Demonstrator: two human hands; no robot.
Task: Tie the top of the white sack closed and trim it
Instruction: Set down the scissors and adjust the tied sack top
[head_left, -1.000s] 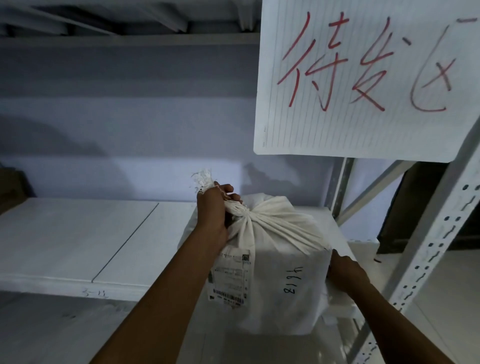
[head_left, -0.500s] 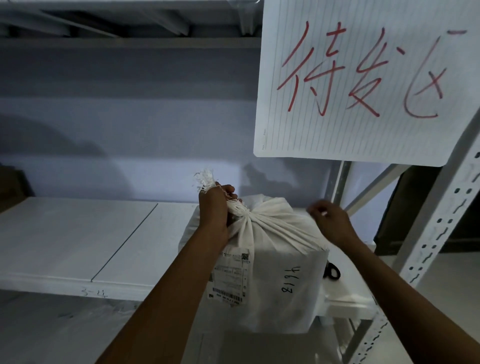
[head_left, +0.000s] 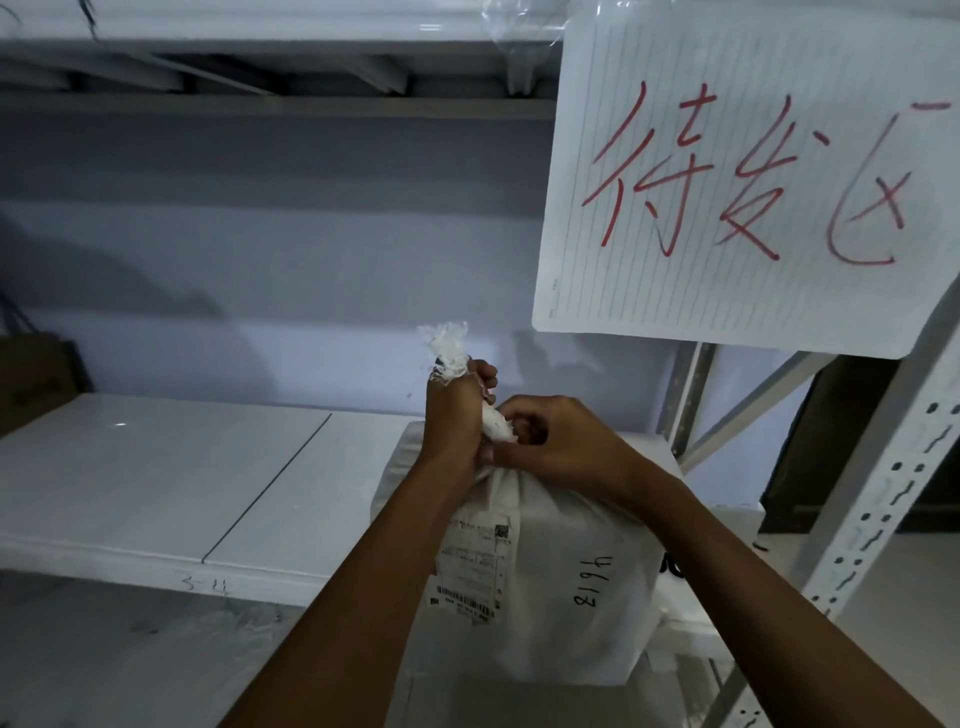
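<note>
A white sack (head_left: 576, 587) stands upright on the white shelf (head_left: 156, 478), with a shipping label and handwritten digits on its front. Its top is gathered into a twisted neck. My left hand (head_left: 452, 415) is clenched round that neck, and the frayed end (head_left: 447, 345) sticks up above my fist. My right hand (head_left: 556, 441) is pressed against the left, its fingers pinching the white neck fabric (head_left: 496, 427) just below the left fist. The tie itself is hidden under both hands.
A lined paper sign (head_left: 748, 182) with red handwriting hangs from the upper shelf at the right. A perforated metal upright (head_left: 878, 499) runs diagonally at the right. Something dark (head_left: 670, 566) peeks out behind the sack's right side. A brown box (head_left: 31, 384) sits far left.
My right hand has left the sack's lower right side, risen, and come onto the gathered neck beside my left hand. My left hand has kept its hold throughout.
</note>
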